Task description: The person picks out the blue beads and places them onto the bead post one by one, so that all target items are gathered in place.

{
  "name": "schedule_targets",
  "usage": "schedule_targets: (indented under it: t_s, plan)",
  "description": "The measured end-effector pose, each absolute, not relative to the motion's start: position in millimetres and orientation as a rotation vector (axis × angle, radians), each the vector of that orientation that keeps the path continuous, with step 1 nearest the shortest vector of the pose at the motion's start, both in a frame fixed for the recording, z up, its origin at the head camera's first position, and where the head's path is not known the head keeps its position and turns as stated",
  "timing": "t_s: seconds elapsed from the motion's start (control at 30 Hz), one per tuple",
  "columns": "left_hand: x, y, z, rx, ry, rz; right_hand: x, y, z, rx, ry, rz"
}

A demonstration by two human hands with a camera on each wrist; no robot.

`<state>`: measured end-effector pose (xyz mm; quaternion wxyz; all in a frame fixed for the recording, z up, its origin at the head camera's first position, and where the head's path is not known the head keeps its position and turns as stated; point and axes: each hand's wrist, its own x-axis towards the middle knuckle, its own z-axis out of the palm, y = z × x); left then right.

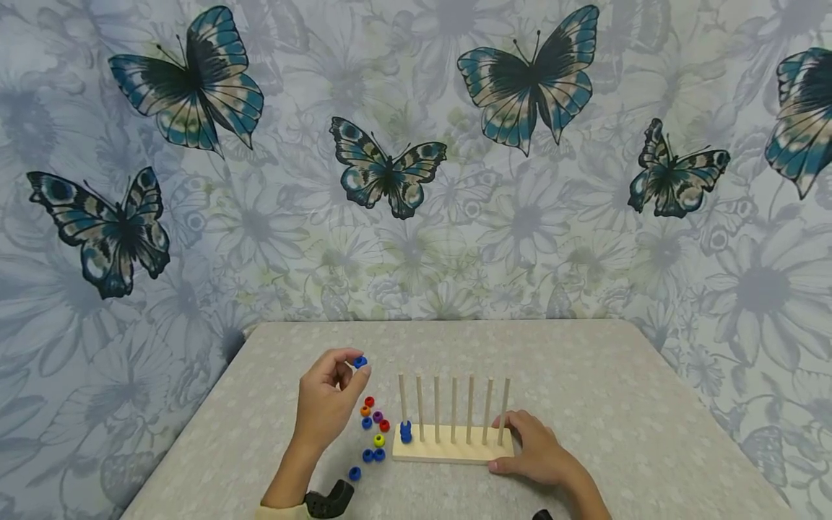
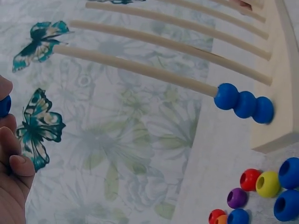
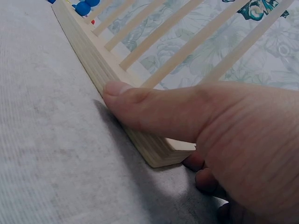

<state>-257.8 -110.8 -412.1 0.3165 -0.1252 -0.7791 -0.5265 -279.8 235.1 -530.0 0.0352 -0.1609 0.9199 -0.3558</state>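
Observation:
My left hand is raised over the table to the left of a wooden peg rack, pinching a blue bead between thumb and fingertips. At the left wrist view's edge only part of that bead shows. The rack has a pale wooden base with several upright pegs in a row. Three blue beads are stacked on its leftmost peg; the other pegs carry none. My right hand grips the base's right end, thumb along the front side and fingers behind.
Loose beads lie on the table between my left hand and the rack: several blue, a yellow bead, a purple bead, an orange bead and red ones. The table meets a butterfly-patterned wall behind.

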Motion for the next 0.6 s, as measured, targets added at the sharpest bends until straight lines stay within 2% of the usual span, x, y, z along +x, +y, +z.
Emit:
schedule_targets:
  t_s: [0.47, 0.6]
  plan:
    - [-261.5, -100.7, -402.9, -0.502, -2.048, -1.306, -278.8, 236.0, -532.9, -0.52, 2.821, -1.092]
    - [-271.5, -100.1, -409.1, -0.522, -2.041, -1.314, -279.8, 237.4, -531.1, -0.508, 2.826, -1.103]
